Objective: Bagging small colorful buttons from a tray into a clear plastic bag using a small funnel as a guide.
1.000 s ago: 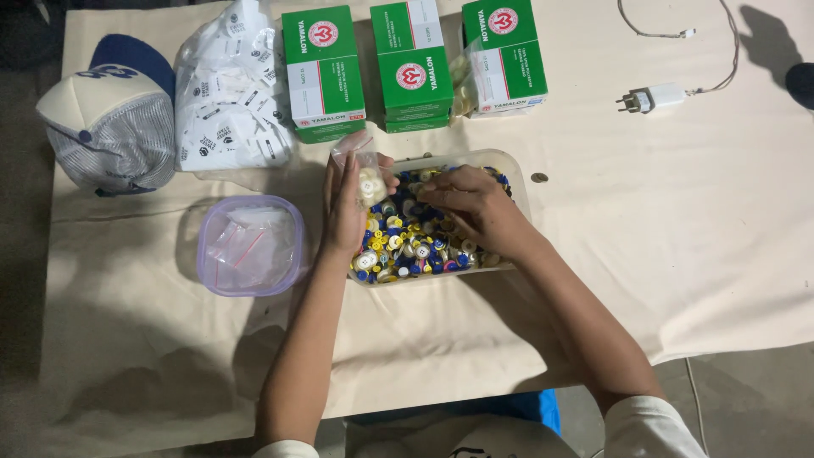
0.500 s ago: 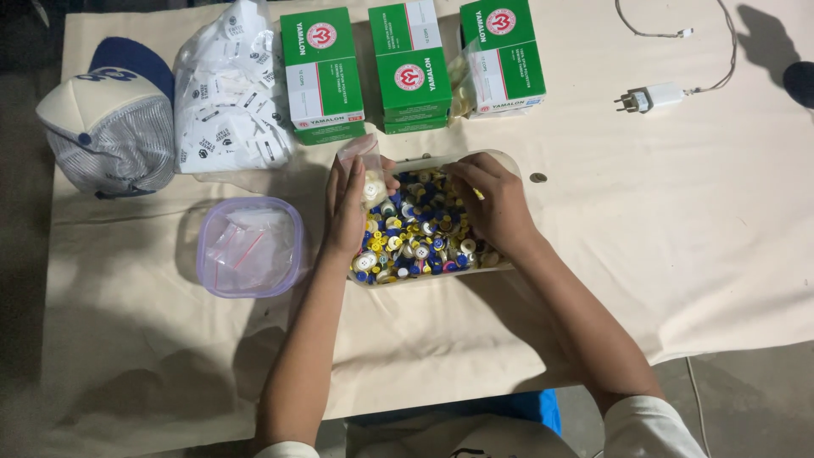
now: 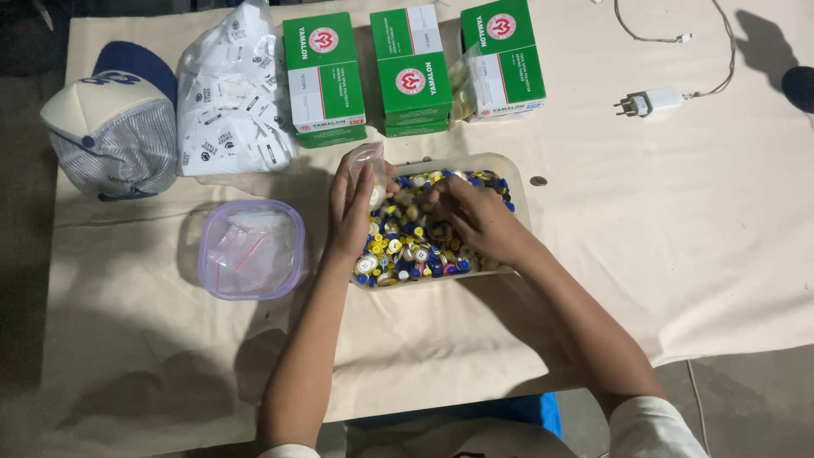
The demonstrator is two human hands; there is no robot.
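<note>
A clear plastic tray (image 3: 519,200) full of small blue, yellow and white buttons (image 3: 415,250) sits mid-table. My left hand (image 3: 352,212) rests at the tray's left edge and holds a small clear plastic bag (image 3: 371,163) upright over it. My right hand (image 3: 475,216) lies inside the tray with its fingers curled into the buttons, close to the bag's mouth. Whether those fingers pinch any buttons is hidden.
A round purple-rimmed container (image 3: 251,249) with small clear bags stands left of the tray. Behind are three green and white boxes (image 3: 412,72), a white printed bag (image 3: 231,97) and a cap (image 3: 112,123). A charger plug (image 3: 648,103) with cable lies far right.
My right hand has moved left across the buttons toward the bag. The left hand and the bag have stayed in place.
</note>
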